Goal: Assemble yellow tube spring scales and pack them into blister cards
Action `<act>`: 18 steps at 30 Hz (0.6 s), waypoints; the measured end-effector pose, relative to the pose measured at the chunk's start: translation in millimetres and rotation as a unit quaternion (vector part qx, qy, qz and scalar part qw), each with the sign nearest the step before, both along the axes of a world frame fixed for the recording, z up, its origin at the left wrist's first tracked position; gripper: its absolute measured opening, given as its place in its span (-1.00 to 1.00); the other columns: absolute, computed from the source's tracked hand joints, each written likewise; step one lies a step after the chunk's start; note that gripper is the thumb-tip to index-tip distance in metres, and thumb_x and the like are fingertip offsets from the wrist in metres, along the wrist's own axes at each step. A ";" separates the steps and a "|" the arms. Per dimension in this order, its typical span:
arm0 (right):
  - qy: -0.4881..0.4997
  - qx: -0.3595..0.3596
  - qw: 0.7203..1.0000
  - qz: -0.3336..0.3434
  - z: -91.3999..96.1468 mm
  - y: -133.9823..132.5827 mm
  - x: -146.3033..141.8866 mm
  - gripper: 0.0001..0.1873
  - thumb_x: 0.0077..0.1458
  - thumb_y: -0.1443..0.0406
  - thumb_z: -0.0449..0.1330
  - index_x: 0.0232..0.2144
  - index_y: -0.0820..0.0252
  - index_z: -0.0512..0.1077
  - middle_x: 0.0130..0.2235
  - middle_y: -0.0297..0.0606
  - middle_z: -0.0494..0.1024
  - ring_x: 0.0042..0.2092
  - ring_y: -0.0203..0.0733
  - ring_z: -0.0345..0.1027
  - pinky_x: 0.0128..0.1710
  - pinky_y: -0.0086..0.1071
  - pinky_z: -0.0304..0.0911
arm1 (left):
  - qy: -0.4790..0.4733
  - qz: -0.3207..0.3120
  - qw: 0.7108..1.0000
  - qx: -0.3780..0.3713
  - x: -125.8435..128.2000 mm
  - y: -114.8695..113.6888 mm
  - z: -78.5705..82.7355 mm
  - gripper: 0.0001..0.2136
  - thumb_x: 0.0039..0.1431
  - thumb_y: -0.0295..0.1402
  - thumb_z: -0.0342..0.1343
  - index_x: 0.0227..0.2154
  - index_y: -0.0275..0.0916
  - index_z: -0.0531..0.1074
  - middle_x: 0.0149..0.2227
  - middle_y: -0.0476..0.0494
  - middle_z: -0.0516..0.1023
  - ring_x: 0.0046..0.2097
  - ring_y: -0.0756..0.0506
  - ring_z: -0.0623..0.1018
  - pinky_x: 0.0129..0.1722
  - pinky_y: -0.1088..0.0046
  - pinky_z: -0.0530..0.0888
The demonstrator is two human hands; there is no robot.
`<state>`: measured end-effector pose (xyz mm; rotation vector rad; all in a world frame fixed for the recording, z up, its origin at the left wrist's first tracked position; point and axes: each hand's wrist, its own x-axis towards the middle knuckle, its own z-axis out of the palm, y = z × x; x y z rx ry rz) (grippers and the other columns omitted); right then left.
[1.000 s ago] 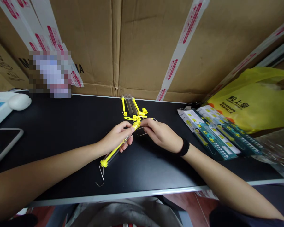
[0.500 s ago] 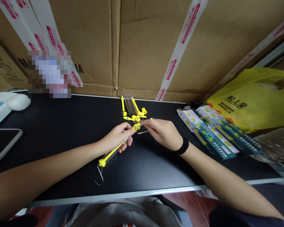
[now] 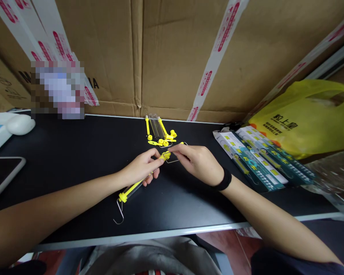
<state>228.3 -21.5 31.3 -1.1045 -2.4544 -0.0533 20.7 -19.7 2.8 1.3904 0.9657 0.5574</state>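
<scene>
My left hand is closed around a clear-tubed spring scale with a yellow inner strip and yellow end caps. The scale slants across the tabletop, and a bent metal hook hangs from its near end. At its far end a yellow cap sticks out past my left thumb. My right hand, with a black band on the wrist, is closed in a pinch at a bent wire hook beside that cap. The fingers partly cover this wire, so where it meets the cap is unclear.
Clear tubes and loose yellow parts lie beyond my hands. Printed packages and a yellow plastic bag are on the right. A phone and a white device sit left. Cardboard boxes stand behind.
My right fingers have shifted slightly left, closer to the yellow cap, and the wire there has changed its angle. My left hand keeps its hold on the scale.
</scene>
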 end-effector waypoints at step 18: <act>0.270 -0.141 0.952 0.022 -19.8 -10.6 -24.5 -0.77 0.14 0.38 0.10 -0.13 0.14 0.20 -0.49 -0.46 0.38 -0.50 -0.36 0.30 -0.46 -0.48 0.23 | -0.026 0.046 0.999 0.006 4.4 -4.6 3.7 -0.71 0.24 -0.04 -0.01 -0.37 -0.15 0.15 -0.69 0.15 0.36 -0.76 0.07 0.33 -0.81 0.69 0.25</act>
